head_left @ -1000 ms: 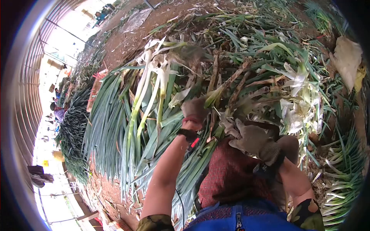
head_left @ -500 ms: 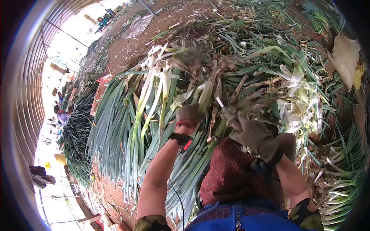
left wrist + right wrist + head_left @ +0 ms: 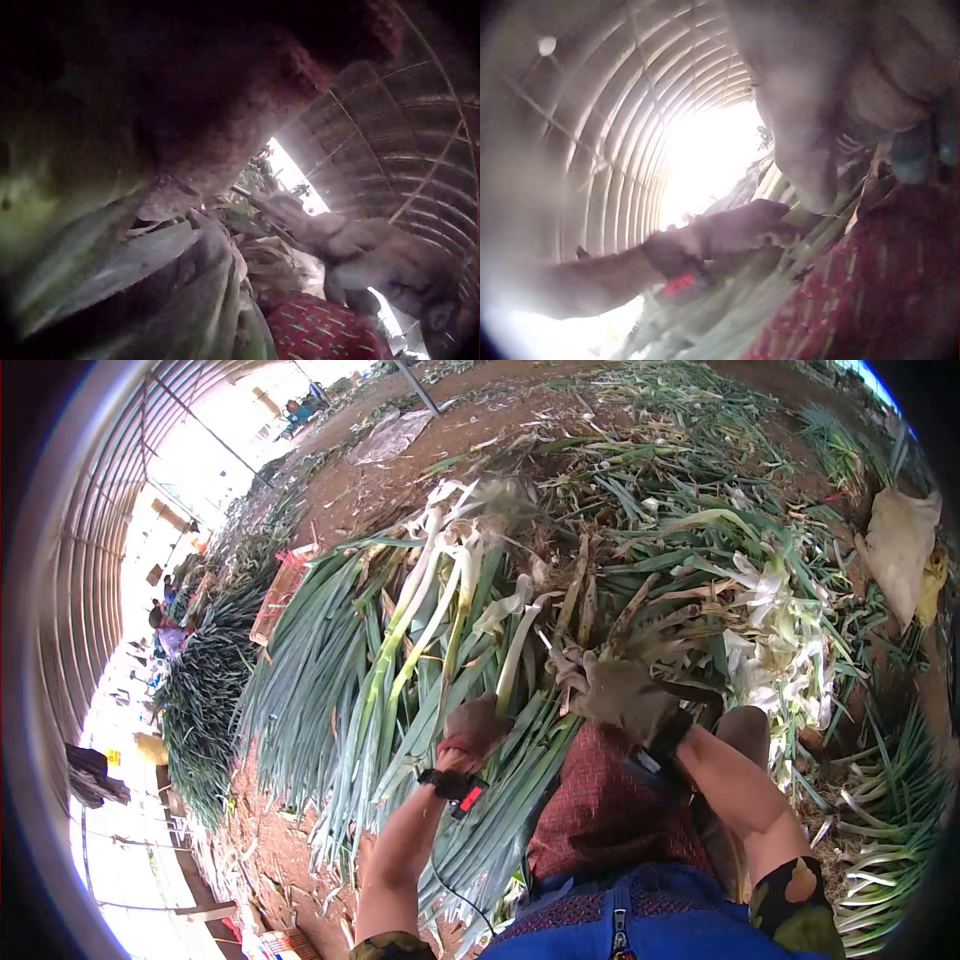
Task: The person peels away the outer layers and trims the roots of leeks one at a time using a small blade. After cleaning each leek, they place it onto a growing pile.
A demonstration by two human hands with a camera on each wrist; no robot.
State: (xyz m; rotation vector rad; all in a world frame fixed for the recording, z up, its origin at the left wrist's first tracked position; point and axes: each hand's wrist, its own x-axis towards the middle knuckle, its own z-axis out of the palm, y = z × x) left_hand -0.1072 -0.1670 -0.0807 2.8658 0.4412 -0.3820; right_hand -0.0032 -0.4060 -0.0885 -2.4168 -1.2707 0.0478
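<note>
My gloved left hand point(image 3: 478, 726) grips a leek point(image 3: 516, 655) by its green part, low over the heap. The leek's pale stalk points up and away from me, beside several peeled white leeks point(image 3: 408, 610) lying on the long green leaves. My gloved right hand point(image 3: 622, 695) is just right of it, fingers curled around a thin rod-like tool point(image 3: 241, 190) whose pale tip points toward the stalk. What kind of tool it is I cannot tell. In the right wrist view the left hand point(image 3: 746, 223) reaches in among the leaves.
Stripped white skins point(image 3: 775, 640) lie heaped at the right. More leeks point(image 3: 875, 860) are laid in a row at the lower right. A red crate point(image 3: 285, 595) stands behind the leaf pile. Red patterned cloth point(image 3: 610, 810) covers my lap, and a ribbed tunnel wall point(image 3: 85, 580) curves at the left.
My left hand has drawn down and left with the leek, whose white stalk now shows free of the brown debris. The right hand has shifted slightly left, still holding the rod-like tool.
</note>
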